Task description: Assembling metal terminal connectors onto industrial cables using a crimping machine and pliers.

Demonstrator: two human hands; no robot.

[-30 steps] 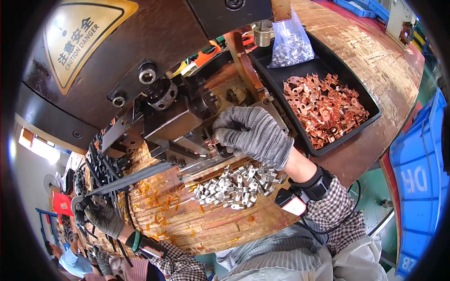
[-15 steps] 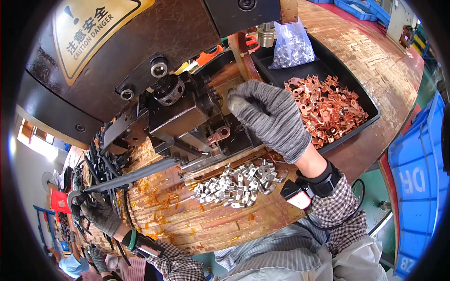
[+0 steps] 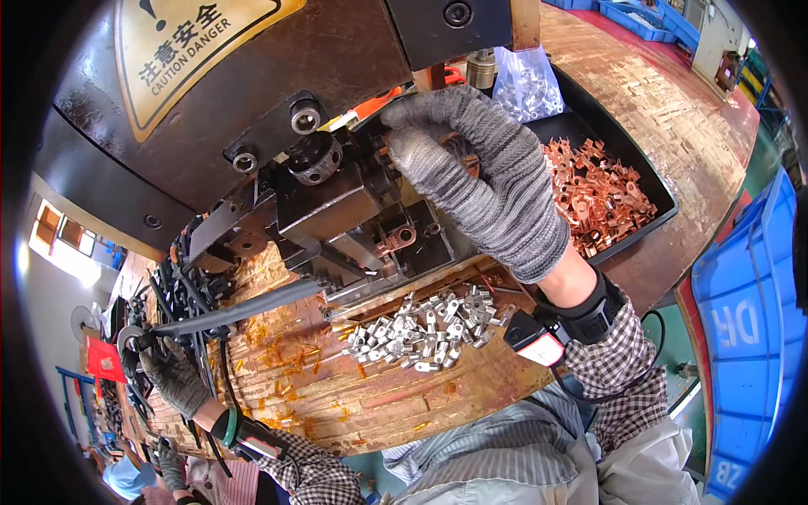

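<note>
My right hand (image 3: 497,177), in a grey knitted glove, is raised at the right side of a dark metal press (image 3: 337,198). Its thumb and fingers curl toward each other near the press head; whatever lies between the tips is hidden. A copper cable lug (image 3: 397,239) sits in the tooling just below it. Out to the left, my gloved left hand (image 3: 175,379) closes around a thick black cable (image 3: 244,307) near its end, where a round metal piece (image 3: 130,338) shows. From there the cable runs to the foot of the press tooling.
Silver lugs (image 3: 433,328) lie heaped on the worn wooden bench (image 3: 396,404). Copper lugs (image 3: 598,198) fill part of a black tray (image 3: 652,181), beside a clear bag of silver pieces (image 3: 528,88). More black cables (image 3: 198,295) crowd the left. A blue crate (image 3: 745,328) stands at right.
My right hand has moved up and left toward the press head, its thumb and fingers reaching farther in. My left hand keeps its place at the cable. The view has shifted slightly.
</note>
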